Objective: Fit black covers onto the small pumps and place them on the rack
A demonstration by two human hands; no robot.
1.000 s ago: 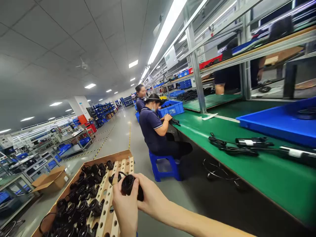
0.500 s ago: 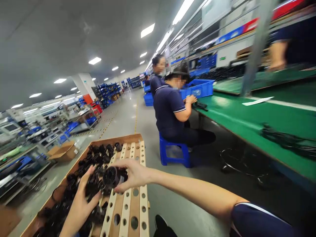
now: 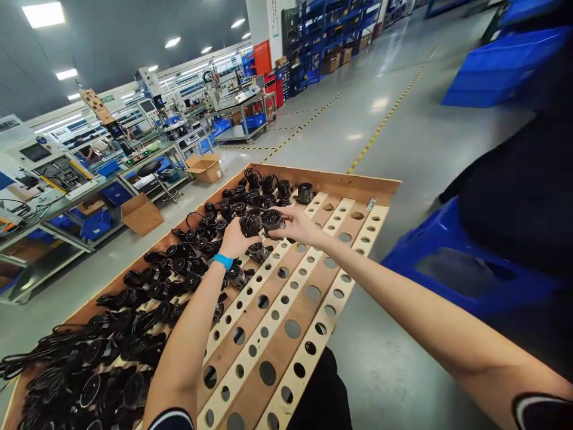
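While left (image 3: 233, 239) and right hands (image 3: 299, 226) clutch black corded devices (image 3: 249, 224), more fill the wooden tray (image 3: 329, 184).

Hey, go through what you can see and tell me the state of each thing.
Left hand, blue wristband: closed on a black finned housing.
Right hand: closed on a second black finned housing.
Long wooden holed tray: loaded on its left part with black corded units.
Brown cardboard box: open, on the floor.
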